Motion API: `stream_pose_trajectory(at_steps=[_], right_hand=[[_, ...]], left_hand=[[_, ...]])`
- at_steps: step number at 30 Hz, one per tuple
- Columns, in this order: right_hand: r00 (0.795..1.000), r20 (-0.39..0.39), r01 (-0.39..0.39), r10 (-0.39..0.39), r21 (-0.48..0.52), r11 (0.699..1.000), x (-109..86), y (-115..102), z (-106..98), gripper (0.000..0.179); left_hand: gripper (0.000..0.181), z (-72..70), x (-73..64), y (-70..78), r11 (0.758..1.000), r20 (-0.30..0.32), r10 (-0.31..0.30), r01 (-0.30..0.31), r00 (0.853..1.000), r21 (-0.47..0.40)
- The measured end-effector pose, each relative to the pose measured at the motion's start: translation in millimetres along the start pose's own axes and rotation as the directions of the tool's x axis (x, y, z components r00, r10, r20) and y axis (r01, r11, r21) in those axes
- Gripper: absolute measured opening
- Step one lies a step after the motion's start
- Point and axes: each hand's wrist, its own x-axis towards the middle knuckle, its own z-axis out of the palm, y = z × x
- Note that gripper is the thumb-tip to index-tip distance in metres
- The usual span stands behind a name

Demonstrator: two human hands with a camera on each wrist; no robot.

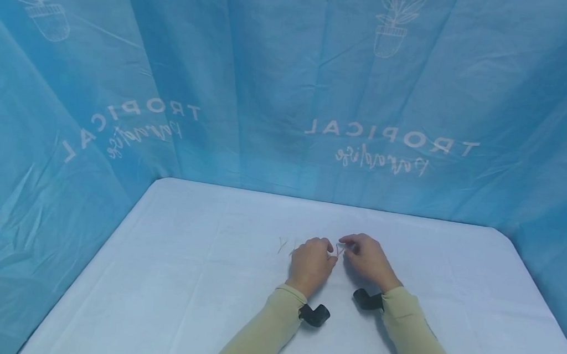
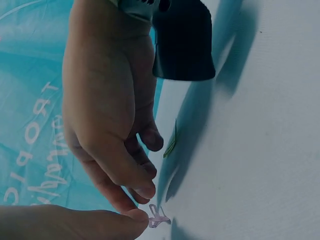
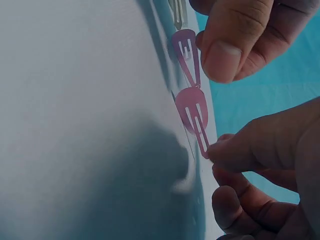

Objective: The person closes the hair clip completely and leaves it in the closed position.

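In the right wrist view, a pink snap hair clip (image 3: 191, 105) hangs end to end with a purple snap hair clip (image 3: 186, 47). My right hand (image 3: 260, 155) pinches the pink clip's narrow tip between thumb and finger. Above it in that view, my left hand (image 3: 240, 37) holds the purple clip at its edge. The head view has the left hand (image 1: 310, 263) and right hand (image 1: 368, 260) facing each other over the table, the thin clips (image 1: 340, 249) between their fingertips. A green clip (image 3: 178, 12) shows beside the purple one.
A white cloth covers the table (image 1: 180, 280). Thin clip-like lines (image 1: 282, 246) lie left of the left hand. Blue printed curtains (image 1: 270, 87) stand behind and at both sides. Black wrist cameras (image 1: 315, 315) jut inward from the sleeves. A small green object (image 2: 170, 146) shows near the right hand's fingers.
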Motion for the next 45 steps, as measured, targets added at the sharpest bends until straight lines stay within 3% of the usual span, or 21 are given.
stream_pose_trajectory(at_steps=[11, 28, 38, 45], right_hand=[[0.998, 0.056, 0.001, 0.001, -0.043, 0.999, 7.9, -1, 6, 0.038], [0.996, 0.084, -0.005, 0.01, -0.052, 0.999, 9.6, -6, 4, 0.035], [0.995, 0.095, -0.021, 0.023, -0.028, 0.999, 8.7, -3, 6, 0.035], [0.998, 0.06, -0.011, 0.011, -0.008, 1.0, 8.5, -2, 4, 0.035]], left_hand=[[0.019, 3.9, 0.2, -0.9, 0.998, 0.022, 0.034, -0.035, 0.999, 0.057], [0.013, 10.6, 4.5, -4.0, 0.999, 0.061, 0.026, -0.027, 0.998, 0.022], [0.015, 13.5, 6.5, -10.1, 0.998, 0.069, 0.004, 0.0, 0.998, -0.062], [0.018, 11.4, 6.5, -12.2, 0.993, 0.073, -0.005, 0.014, 0.997, -0.121]])
